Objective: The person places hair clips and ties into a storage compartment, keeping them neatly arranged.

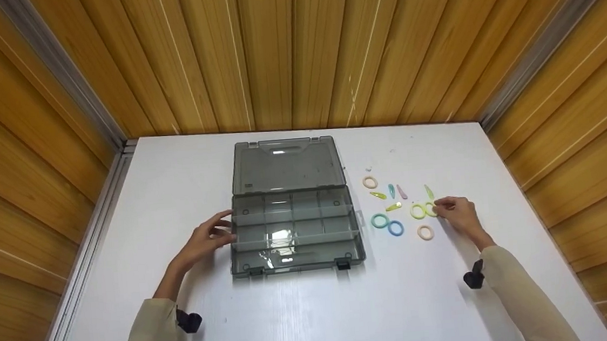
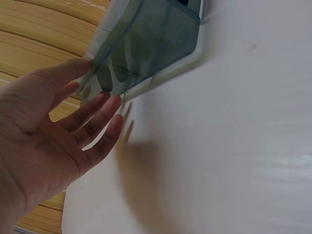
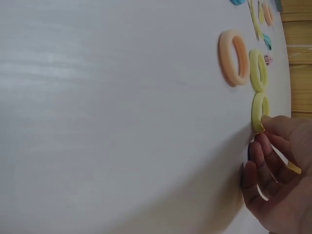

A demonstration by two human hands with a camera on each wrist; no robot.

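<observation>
A grey see-through plastic compartment box point(image 1: 300, 269) lies with its lid point(image 1: 287, 172) folded back. At its left side wall my left hand point(image 1: 204, 245) rests its fingertips; the left wrist view shows the fingers spread and loosely bent against the wall point(image 2: 165, 44). My right hand point(image 1: 460, 216) pinches the edge of a yellow hair tie point(image 3: 256, 113) between thumb and forefinger. Beside that one lies a second yellow hair tie point(image 3: 253, 77), and a peach hair tie point(image 3: 225, 58) sits nearer the front. A light green hair clip point(image 1: 428, 192) is just beyond my right fingers.
Between box and right hand lie a green hair tie point(image 1: 375, 224), a blue hair tie point(image 1: 390, 233), a beige hair tie point(image 1: 365, 184) and several hair clips, among them a pink clip point(image 1: 402, 191). Wood-look panels point(image 1: 294, 52) enclose the white table point(image 1: 294, 323).
</observation>
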